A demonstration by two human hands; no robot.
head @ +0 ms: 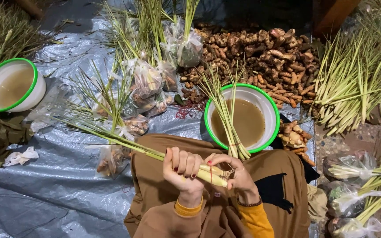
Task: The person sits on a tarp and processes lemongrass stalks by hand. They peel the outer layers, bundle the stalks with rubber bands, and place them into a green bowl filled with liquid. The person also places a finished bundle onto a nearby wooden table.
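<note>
My left hand point(182, 169) grips a small bundle of lemongrass stalks point(124, 143) near their thick pale ends, above my lap. My right hand point(237, 172) pinches a thin red band or string point(211, 172) around the butt end of the same bundle. The leafy tops stretch out to the left over the plastic sheet. Just beyond my hands stands a white bowl with a green rim point(267, 108) holding brownish water, and a second tied bunch of lemongrass point(225, 114) leans in it.
A heap of ginger-like roots point(261, 53) lies at the back. Loose lemongrass point(358, 83) is piled at right. Clear bags of roots with lemongrass point(148, 81) lie at centre-left and more bags point(353, 167) at lower right. Another green-rimmed bowl point(31, 94) sits far left on the grey sheet point(54, 189).
</note>
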